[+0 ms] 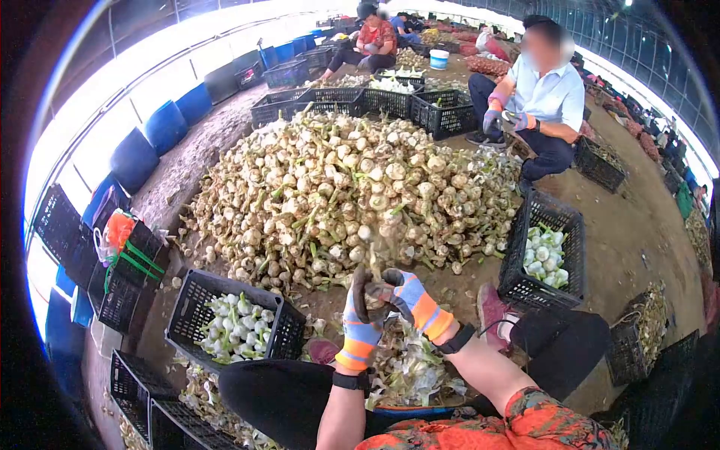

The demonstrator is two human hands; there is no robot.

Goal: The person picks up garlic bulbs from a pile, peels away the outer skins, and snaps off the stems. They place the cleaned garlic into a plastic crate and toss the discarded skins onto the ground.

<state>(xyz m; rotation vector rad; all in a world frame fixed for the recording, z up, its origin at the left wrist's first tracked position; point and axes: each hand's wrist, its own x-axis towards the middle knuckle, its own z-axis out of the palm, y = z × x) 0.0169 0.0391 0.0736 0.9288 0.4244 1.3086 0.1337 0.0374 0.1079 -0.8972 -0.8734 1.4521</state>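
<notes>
My left hand and my right hand, both in striped gloves with dark palms, meet in front of me with fingers closed round a garlic bulb. Its stem end points up and is blurred. Beyond them rises a large heap of unpeeled garlic. Loose peelings lie on the ground below my hands, between my legs. A black crate of cleaned white bulbs is at the left, and another black crate of white bulbs stands at the right.
A person in a light shirt squats at the upper right, holding something. Another person in red sits farther back. Black crates line the heap's far side. Blue barrels stand along the left wall. More crates are at the lower left.
</notes>
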